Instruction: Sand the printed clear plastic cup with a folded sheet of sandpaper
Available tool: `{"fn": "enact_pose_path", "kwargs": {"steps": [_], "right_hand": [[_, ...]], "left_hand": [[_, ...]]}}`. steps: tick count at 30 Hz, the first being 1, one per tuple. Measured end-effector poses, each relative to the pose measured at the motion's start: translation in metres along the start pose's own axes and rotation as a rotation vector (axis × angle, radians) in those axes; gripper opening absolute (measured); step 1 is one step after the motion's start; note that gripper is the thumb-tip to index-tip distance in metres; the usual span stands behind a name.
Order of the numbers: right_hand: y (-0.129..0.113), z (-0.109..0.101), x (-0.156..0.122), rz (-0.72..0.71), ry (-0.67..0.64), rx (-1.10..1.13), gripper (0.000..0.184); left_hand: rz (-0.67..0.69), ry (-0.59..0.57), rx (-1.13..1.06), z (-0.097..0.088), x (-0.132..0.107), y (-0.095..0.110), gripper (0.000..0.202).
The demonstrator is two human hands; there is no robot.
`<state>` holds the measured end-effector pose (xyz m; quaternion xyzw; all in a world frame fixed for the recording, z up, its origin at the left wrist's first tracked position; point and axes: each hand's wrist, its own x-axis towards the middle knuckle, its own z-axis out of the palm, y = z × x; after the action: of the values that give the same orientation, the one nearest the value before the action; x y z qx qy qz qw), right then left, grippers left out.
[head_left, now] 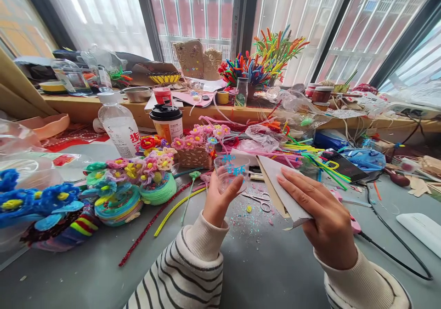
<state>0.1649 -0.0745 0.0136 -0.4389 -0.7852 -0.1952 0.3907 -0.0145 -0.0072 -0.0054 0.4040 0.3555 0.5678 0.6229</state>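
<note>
My left hand [220, 201] is wrapped round a clear plastic cup [231, 173] with blue lettering, held above the middle of the table. In my right hand [324, 212] is a folded sheet of white card [280, 187] with a tan inner side, gripped between thumb and fingers. The card's far end comes close to the cup's rim; whether they touch I cannot tell. Below and between the hands lie small scissors [262, 202] among scattered glitter and scraps.
Pipe-cleaner flower pots [119, 203] crowd the left, with a plastic bottle [119, 127] and lidded paper cup [167, 123] behind. Loose pipe cleaners [320, 162] spread behind the right hand. A black cable [396, 249] curves at right near a white device [420, 231]. Windows stand behind a cluttered ledge.
</note>
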Motion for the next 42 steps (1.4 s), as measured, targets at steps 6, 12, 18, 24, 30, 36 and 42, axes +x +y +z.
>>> {"fn": "enact_pose_path", "kwargs": {"steps": [6, 12, 18, 24, 30, 36, 42], "right_hand": [[0.001, -0.007, 0.001, -0.031, -0.014, -0.033, 0.051], [-0.006, -0.011, 0.008, -0.112, -0.034, -0.03, 0.049], [-0.011, -0.009, 0.01, -0.138, -0.083, -0.09, 0.043], [-0.012, -0.011, 0.009, -0.146, -0.083, -0.094, 0.043], [-0.014, -0.009, 0.007, -0.101, -0.077, -0.088, 0.047], [-0.017, -0.009, 0.007, -0.095, -0.067, -0.114, 0.047], [-0.017, -0.012, 0.006, -0.078, -0.089, -0.15, 0.046]], "left_hand": [[0.091, -0.014, 0.105, 0.001, 0.001, 0.002, 0.049], [0.283, -0.012, 0.211, 0.001, 0.001, -0.001, 0.049], [0.452, 0.055, 0.234, 0.002, -0.002, -0.005, 0.056], [0.502, 0.089, 0.261, 0.001, -0.002, -0.006, 0.058], [0.531, 0.144, 0.32, 0.0, -0.002, -0.007, 0.059], [0.537, 0.154, 0.316, 0.001, -0.004, -0.005, 0.059], [0.555, 0.193, 0.349, 0.0, -0.003, -0.007, 0.059]]}}
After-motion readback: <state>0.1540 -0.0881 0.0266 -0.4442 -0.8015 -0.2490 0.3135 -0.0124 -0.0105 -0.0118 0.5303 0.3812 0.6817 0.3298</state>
